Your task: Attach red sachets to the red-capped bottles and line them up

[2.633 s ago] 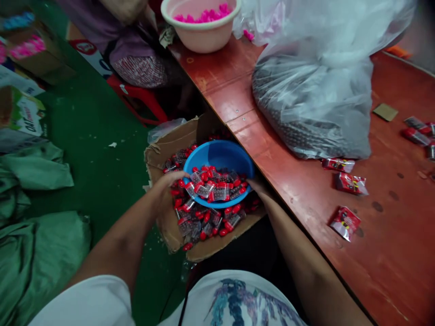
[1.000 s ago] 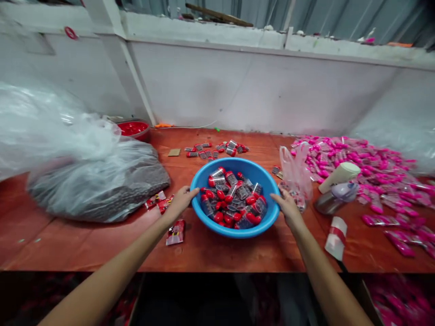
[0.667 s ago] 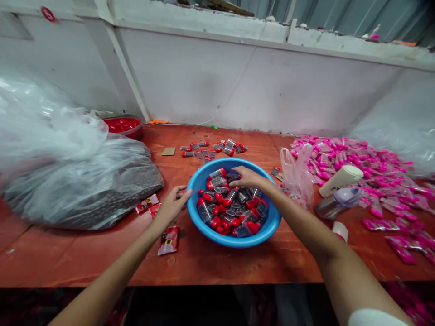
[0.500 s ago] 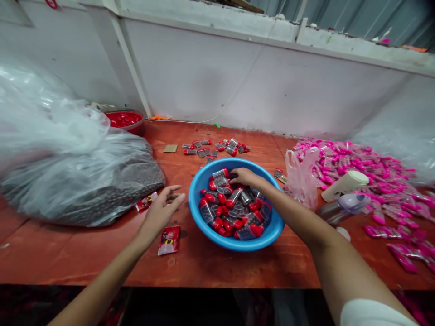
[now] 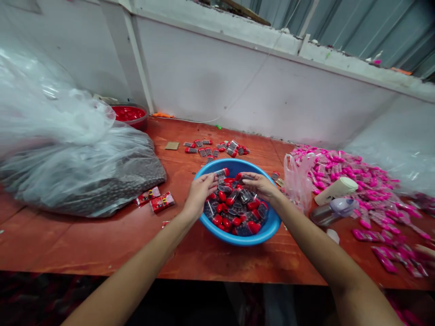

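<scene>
A blue basin (image 5: pixel 238 241) on the red-brown table holds many small clear containers with red caps and dark contents. Over its left rim, my left hand (image 5: pixel 201 192) is closed on one red-capped container (image 5: pixel 221 173) at the fingertips. My right hand (image 5: pixel 260 184) is above the right side of the basin, its fingers closed round another red-capped container (image 5: pixel 240 176). Left of the basin lie red packets (image 5: pixel 162 202), beside a big clear bag (image 5: pixel 84 176) of dark beads. Small red-capped containers (image 5: pixel 204 149) are scattered behind the basin.
To the right are a pink plastic bag (image 5: pixel 298 181), a pale cup (image 5: pixel 336 190), a bottle with a lilac lid (image 5: pixel 335 211) and a heap of pink items (image 5: pixel 360 181). A red bowl (image 5: pixel 131 114) stands at the back left. Part of another person's hand (image 5: pixel 425 251) shows at the right edge.
My left hand has moved right to the basin and taken hold of a container. My right hand has lifted slightly with a container. A red packet now lies farther back, beside another one.
</scene>
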`<state>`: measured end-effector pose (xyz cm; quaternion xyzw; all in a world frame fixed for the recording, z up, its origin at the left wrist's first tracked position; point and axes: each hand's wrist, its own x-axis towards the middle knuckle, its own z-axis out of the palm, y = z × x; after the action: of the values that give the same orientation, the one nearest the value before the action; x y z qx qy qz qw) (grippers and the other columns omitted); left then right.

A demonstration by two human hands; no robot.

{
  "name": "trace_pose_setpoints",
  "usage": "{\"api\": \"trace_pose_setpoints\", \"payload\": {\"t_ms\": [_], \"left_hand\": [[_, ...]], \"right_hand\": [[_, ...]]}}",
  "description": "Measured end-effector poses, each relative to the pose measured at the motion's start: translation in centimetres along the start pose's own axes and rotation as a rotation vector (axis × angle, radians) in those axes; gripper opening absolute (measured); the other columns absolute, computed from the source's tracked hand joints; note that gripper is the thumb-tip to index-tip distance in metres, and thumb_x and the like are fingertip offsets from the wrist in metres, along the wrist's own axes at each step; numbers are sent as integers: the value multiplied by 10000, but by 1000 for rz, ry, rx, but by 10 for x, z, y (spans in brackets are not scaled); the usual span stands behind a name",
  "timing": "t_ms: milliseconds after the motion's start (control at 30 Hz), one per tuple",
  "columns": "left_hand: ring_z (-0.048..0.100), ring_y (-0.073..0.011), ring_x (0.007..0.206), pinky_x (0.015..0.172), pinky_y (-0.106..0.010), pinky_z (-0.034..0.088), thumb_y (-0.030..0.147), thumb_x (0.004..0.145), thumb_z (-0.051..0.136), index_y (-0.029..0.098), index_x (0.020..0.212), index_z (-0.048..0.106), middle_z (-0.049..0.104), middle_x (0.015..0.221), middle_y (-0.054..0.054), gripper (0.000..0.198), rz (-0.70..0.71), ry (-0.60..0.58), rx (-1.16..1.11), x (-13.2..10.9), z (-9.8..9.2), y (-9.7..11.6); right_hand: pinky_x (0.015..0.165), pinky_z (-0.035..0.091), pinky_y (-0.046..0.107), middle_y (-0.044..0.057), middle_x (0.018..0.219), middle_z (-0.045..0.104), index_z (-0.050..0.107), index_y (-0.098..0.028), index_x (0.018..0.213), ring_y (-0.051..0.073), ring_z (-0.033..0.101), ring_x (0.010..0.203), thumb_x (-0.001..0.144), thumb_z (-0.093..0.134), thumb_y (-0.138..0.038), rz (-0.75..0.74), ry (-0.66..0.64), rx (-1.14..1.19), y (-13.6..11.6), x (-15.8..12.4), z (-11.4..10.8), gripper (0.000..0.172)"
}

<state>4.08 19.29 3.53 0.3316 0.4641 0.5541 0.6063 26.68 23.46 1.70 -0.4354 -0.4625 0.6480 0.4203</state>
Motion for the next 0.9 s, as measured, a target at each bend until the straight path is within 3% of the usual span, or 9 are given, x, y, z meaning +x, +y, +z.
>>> {"api": "trace_pose_setpoints", "payload": {"t_ms": [167,267,367,600,700,900], "left_hand": [[677,-209,817,703,-323,542,417,918,436,118,942,631,699,930,-158,358,-391,16,-267,-3,23,-14],[660,-190,640,592,-305,527,459,935,346,84,1023,631,707,836,-151,480,-451,-90,-416,-15,32,-15],[654,-194,610,559,-301,512,494,921,357,71,1078,642,714,842,-154,533,-449,-229,-473,-25,35,-9],[680,-234,806,702,-325,522,581,879,401,104,1120,659,713,977,-157,593,-579,-513,-378,-37,28,7],[676,-250,838,720,-336,518,639,857,381,102,1107,671,709,999,-164,659,-569,-556,-283,-40,26,7],[663,-254,899,755,-319,512,605,847,456,104,1000,720,720,954,-132,587,-281,-390,-35,-66,27,5]], "right_hand": [[751,536,220,-5,883,714,662,-195,984,116,677,776,643,791,-204,29,-33,272,4,-36,26,365],[701,538,213,-22,851,691,648,-215,995,108,663,742,668,797,-253,10,-80,287,14,-53,42,361],[624,507,206,-36,844,662,633,-252,1025,100,626,696,746,743,-296,-87,-117,125,20,-68,55,304],[828,470,293,10,1021,624,581,-231,1078,165,587,935,871,588,-297,-381,-121,-432,11,-93,78,217],[840,465,316,34,1045,624,560,-216,1072,182,586,952,877,573,-279,-473,-119,-580,11,-97,84,205],[829,470,329,48,1016,625,541,-220,1052,183,585,932,896,536,-231,-599,-130,-669,14,-105,92,157]]}}
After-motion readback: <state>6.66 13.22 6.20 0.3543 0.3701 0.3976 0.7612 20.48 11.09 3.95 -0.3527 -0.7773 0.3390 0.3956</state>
